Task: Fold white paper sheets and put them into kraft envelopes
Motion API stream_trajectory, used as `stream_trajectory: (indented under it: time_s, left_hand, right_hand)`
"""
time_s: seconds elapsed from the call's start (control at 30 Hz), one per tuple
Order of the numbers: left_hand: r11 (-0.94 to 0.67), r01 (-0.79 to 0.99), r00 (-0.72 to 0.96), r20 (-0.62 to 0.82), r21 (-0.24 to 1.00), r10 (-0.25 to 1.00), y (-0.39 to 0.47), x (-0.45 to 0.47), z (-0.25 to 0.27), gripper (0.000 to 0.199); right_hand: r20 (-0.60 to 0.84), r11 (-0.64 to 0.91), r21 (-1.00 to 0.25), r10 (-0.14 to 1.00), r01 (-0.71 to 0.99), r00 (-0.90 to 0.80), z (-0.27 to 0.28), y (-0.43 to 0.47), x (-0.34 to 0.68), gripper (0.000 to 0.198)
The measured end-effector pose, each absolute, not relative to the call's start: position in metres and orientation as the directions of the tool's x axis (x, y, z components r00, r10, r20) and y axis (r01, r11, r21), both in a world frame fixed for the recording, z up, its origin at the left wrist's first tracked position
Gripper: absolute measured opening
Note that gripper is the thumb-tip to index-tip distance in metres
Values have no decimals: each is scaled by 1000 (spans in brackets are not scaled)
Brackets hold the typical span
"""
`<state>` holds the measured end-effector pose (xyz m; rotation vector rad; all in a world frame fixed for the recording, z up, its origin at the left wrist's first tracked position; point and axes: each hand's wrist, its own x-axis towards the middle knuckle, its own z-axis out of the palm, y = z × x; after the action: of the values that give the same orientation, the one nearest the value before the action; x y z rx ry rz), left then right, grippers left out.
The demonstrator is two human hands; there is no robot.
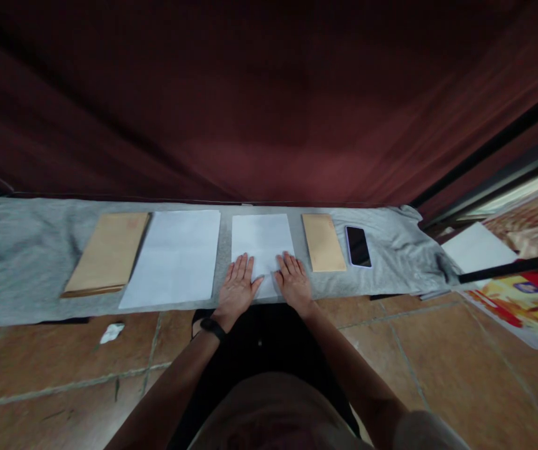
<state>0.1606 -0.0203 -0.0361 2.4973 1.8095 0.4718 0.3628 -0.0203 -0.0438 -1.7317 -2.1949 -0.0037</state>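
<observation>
A sheet of white paper lies on the grey cloth in front of me. My left hand rests flat on its near left part, fingers stretched out and thumb apart. On the near right part my right hand lies the same way, palm down. Both hands are open and grip nothing. Left of them is a larger stack of white paper, and beyond it a pile of brown envelopes. A smaller brown envelope lies to the right of my right hand.
A phone with a dark screen lies right of the small envelope. The narrow grey cloth runs along a dark red curtain. A colourful printed box is at the far right. Crumpled white paper lies on the tiled floor.
</observation>
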Motion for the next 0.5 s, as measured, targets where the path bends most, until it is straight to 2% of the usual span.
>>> stream_trajectory:
  time_s: [0.33,0.4,0.5]
  left_hand:
    - [-314,924,259,248,218,934,-31,147,-34,69]
    - [-356,912,299,262,205,918,-37,148,-31,67]
    - [-510,844,462,256,168,849,-47,155,-27,61]
  right_hand:
    - [276,290,-178,932,940,-236,-46,-44,396,55]
    - [279,281,-187,934,941,-223,-45,-46,397,55]
    - [279,287,-193,933,938,-227,-43,-48,389,56]
